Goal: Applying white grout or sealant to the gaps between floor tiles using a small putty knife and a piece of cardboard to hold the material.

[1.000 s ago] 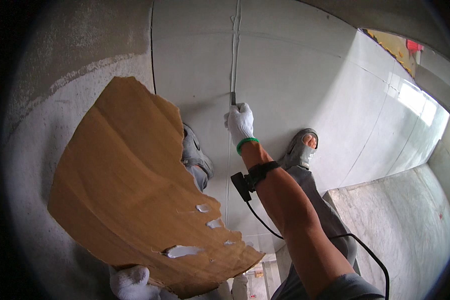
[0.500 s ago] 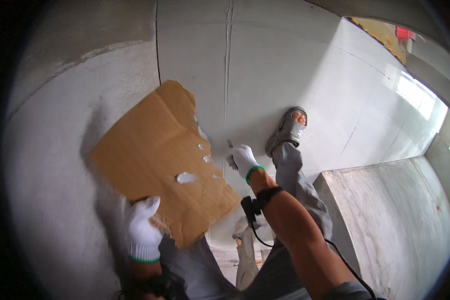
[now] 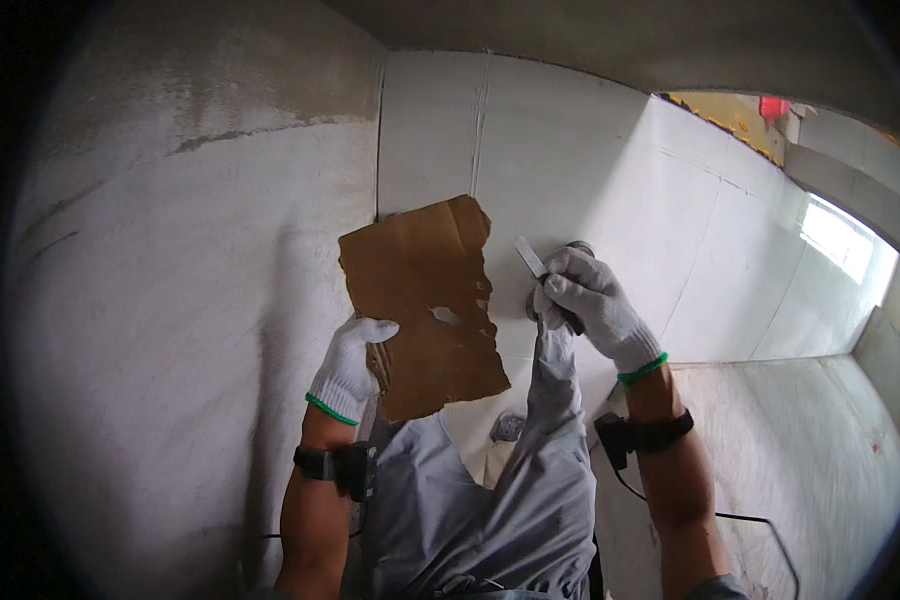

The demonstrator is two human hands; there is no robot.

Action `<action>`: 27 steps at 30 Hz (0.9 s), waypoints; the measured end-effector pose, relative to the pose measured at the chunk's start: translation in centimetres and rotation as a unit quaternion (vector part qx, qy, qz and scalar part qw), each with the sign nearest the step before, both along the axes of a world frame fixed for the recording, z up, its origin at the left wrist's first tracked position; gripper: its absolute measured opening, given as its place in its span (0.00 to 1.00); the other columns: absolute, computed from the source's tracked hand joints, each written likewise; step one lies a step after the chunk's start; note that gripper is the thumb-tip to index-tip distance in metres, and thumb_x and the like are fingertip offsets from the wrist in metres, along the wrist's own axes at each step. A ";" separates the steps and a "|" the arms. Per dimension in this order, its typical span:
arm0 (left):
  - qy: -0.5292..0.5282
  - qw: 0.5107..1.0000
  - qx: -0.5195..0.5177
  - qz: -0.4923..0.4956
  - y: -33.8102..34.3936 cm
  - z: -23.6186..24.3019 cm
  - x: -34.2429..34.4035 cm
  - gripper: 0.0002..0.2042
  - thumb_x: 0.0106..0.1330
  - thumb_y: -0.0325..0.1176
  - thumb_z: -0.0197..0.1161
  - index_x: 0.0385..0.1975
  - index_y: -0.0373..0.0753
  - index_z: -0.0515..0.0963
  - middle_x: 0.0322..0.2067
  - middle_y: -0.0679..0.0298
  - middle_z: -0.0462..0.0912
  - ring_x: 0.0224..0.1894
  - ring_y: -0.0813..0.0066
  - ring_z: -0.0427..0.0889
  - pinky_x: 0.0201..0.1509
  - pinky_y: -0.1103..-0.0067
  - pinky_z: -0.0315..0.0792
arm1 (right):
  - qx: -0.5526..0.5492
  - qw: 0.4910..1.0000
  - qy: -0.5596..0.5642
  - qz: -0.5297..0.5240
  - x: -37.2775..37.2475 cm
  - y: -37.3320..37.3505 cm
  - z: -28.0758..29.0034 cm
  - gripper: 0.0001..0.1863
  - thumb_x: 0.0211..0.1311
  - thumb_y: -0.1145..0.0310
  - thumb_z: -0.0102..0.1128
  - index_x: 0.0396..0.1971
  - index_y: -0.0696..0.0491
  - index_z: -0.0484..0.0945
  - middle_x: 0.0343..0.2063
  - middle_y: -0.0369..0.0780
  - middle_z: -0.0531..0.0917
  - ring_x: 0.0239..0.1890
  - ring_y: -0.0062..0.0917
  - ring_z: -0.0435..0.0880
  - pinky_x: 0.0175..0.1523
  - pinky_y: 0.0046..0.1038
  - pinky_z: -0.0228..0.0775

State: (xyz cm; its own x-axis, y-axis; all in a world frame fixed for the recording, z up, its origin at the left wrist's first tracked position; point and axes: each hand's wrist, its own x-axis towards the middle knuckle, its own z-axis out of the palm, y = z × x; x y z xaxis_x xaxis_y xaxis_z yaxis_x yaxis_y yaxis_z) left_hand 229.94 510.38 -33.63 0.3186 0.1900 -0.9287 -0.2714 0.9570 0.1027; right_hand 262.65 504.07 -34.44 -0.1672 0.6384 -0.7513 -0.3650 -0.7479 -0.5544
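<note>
My left hand point(image 3: 353, 362), in a white knit glove with a green cuff, grips the left edge of a torn brown cardboard piece point(image 3: 420, 270), its thumb on top. A pale smear of paste point(image 3: 444, 315) sits on the cardboard. My right hand point(image 3: 595, 310), gloved the same way, is closed round a small scraper point(image 3: 528, 254); its metal blade points up and left, just right of the cardboard. Beyond them the pale panelled surface point(image 3: 560, 150) has a thin line of filler point(image 3: 478, 130). My grey trouser legs show below the cardboard, one shoe partly behind my right hand.
A rough grey-white wall point(image 3: 140, 320) runs along the left. At lower right is a stained marble-like slab point(image 3: 800, 450). A dark beige surface point(image 3: 670, 40) spans the top. At upper right are a yellowish opening with a red object point(image 3: 775, 107) and bright light patches.
My right hand has left the filler line and come back toward me, now raised with the blade angled up. My left hand with the cardboard has moved up and inward, and the view has shifted.
</note>
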 end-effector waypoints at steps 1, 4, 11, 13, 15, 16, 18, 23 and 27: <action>-0.011 1.000 0.007 0.008 0.5 0.5 0.6 0.25 0.65 0.26 0.55 0.63 0.28 0.72 0.56 0.49 0.82 0.57 0.53 0.84 0.66 0.62 0.79 | 0.006 0.999 -0.033 0.036 0.5 0.9 1.0 0.11 0.77 0.66 0.58 0.47 0.58 0.79 0.30 0.36 0.83 0.29 0.18 0.83 0.37 0.22 0.78; -0.043 0.999 0.032 -0.007 0.6 0.5 -0.1 0.25 0.64 0.26 0.55 0.63 0.29 0.72 0.56 0.49 0.82 0.58 0.54 0.84 0.65 0.62 0.79 | 0.034 0.983 -0.087 0.157 0.6 2.9 2.6 0.10 0.76 0.67 0.59 0.44 0.58 0.81 0.29 0.36 0.83 0.30 0.16 0.84 0.37 0.21 0.78; -0.064 0.996 0.013 -0.069 1.8 2.5 0.9 0.27 0.61 0.24 0.58 0.64 0.31 0.72 0.57 0.52 0.82 0.59 0.58 0.83 0.66 0.65 0.77 | 0.056 0.939 -0.212 0.264 -0.1 4.8 5.3 0.09 0.73 0.67 0.61 0.40 0.57 0.83 0.28 0.37 0.84 0.30 0.19 0.85 0.37 0.24 0.78; -0.078 0.985 0.045 -0.147 1.8 2.3 0.9 0.37 0.56 0.25 0.58 0.72 0.32 0.63 0.64 0.50 0.77 0.65 0.54 0.78 0.73 0.63 0.72 | 0.073 0.926 -0.240 0.283 -0.1 5.0 5.6 0.06 0.68 0.72 0.65 0.38 0.59 0.83 0.27 0.36 0.85 0.26 0.17 0.83 0.30 0.23 0.77; -0.087 0.980 0.047 -0.170 1.3 2.2 0.8 0.38 0.55 0.23 0.59 0.73 0.33 0.63 0.64 0.51 0.77 0.66 0.56 0.77 0.72 0.64 0.72 | 0.041 0.931 -0.225 0.285 -0.1 5.0 5.8 0.05 0.67 0.72 0.66 0.36 0.58 0.83 0.27 0.36 0.85 0.26 0.17 0.84 0.30 0.23 0.77; -0.095 0.975 0.047 -0.193 1.1 2.1 0.8 0.39 0.54 0.22 0.60 0.73 0.34 0.63 0.65 0.52 0.76 0.67 0.58 0.77 0.72 0.65 0.72 | 0.006 0.935 -0.209 0.287 0.0 4.9 5.8 0.05 0.66 0.72 0.67 0.34 0.58 0.83 0.26 0.35 0.85 0.26 0.17 0.84 0.30 0.23 0.77; -0.103 0.979 0.047 -0.169 0.7 2.2 1.0 0.39 0.54 0.22 0.61 0.73 0.34 0.63 0.64 0.53 0.77 0.65 0.58 0.78 0.71 0.66 0.73 | -0.018 0.938 -0.196 0.286 0.3 4.7 5.8 0.05 0.66 0.72 0.67 0.34 0.58 0.83 0.26 0.35 0.85 0.26 0.17 0.84 0.31 0.23 0.77; -0.114 0.988 0.000 -0.103 -0.1 2.3 0.8 0.38 0.52 0.21 0.64 0.70 0.32 0.67 0.60 0.54 0.81 0.62 0.60 0.81 0.68 0.66 0.76 | -0.054 0.936 -0.172 0.302 0.4 4.4 6.2 0.10 0.69 0.65 0.68 0.34 0.57 0.83 0.26 0.34 0.83 0.30 0.17 0.83 0.35 0.25 0.77; -0.100 0.988 -0.016 -0.117 -0.5 2.4 1.2 0.35 0.52 0.21 0.63 0.67 0.30 0.71 0.57 0.53 0.83 0.59 0.58 0.84 0.68 0.64 0.78 | -0.023 0.949 -0.149 0.277 1.4 2.7 4.9 0.09 0.69 0.68 0.68 0.34 0.58 0.82 0.27 0.34 0.84 0.30 0.17 0.84 0.34 0.23 0.78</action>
